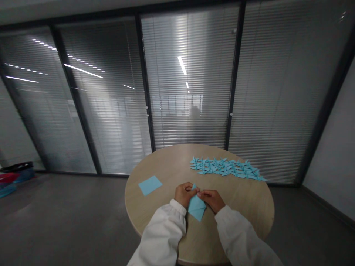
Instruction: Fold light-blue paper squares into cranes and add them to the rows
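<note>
Pale blue folded paper (196,208) stands at a tilt between the person's two hands, over the near part of a round wooden table (241,210), its wide end pointing toward the person and its narrow tip rising between the hands. The left hand (183,194) is curled closed around the upper part of the paper, and the right hand (212,200) comes in from the other side, its fingers (203,195) pinched on the paper near the tip. Both hands have firm hold of it and touch each other at the fingertips, though the fingers partly hide the exact grip. White sleeves (163,236) cover both forearms. A flat square of blue paper (150,185) lies on the table to the left of the hands, well apart from them. Beyond the hands, many small blue paper cranes (226,168) sit packed together in a long band across the far side of the table. Behind the table stands a glass wall with blinds (188,92).
</note>
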Demonstrator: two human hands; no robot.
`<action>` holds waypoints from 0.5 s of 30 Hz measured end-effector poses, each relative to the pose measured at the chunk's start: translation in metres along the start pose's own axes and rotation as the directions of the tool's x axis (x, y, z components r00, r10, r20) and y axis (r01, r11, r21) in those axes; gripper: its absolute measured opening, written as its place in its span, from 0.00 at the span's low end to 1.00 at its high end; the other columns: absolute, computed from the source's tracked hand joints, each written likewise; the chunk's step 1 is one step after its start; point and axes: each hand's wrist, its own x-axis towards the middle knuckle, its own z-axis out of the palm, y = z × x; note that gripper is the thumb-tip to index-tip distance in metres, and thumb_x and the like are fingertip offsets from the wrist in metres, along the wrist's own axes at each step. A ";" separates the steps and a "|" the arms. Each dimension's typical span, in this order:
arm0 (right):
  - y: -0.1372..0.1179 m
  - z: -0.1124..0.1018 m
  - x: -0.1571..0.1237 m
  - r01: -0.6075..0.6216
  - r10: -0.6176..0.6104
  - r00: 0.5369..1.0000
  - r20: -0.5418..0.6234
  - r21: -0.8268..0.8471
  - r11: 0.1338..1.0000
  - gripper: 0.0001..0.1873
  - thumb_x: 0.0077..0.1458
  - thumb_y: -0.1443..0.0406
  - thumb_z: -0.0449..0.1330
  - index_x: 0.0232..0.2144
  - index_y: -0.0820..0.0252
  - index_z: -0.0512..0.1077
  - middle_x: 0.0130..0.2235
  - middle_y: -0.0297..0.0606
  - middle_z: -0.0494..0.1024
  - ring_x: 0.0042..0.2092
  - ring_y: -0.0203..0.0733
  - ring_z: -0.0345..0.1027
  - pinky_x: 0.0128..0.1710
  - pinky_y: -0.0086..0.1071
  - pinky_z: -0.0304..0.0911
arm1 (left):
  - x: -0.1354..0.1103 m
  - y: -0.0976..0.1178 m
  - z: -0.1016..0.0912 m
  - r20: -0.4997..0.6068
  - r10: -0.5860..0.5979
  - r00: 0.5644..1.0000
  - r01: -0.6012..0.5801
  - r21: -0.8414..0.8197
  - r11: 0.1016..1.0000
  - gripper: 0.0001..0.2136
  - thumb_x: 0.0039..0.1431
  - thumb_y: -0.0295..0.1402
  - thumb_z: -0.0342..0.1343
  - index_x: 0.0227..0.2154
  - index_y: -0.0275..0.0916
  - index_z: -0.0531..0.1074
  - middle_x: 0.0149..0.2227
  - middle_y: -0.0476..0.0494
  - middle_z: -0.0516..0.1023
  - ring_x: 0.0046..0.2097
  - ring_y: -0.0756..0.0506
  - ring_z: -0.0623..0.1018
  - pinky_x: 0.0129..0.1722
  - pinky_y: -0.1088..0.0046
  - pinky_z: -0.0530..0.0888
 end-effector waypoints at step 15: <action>0.003 -0.002 0.002 0.047 -0.049 0.999 -0.017 -0.105 0.993 0.17 0.42 0.54 0.57 0.19 0.65 0.72 0.18 0.31 0.67 0.23 0.34 0.58 0.24 0.26 0.53 | 0.003 0.000 -0.002 -0.123 -0.041 0.992 0.028 -0.106 0.994 0.14 0.31 0.38 0.63 0.12 0.33 0.65 0.11 0.55 0.63 0.13 0.57 0.59 0.12 0.82 0.53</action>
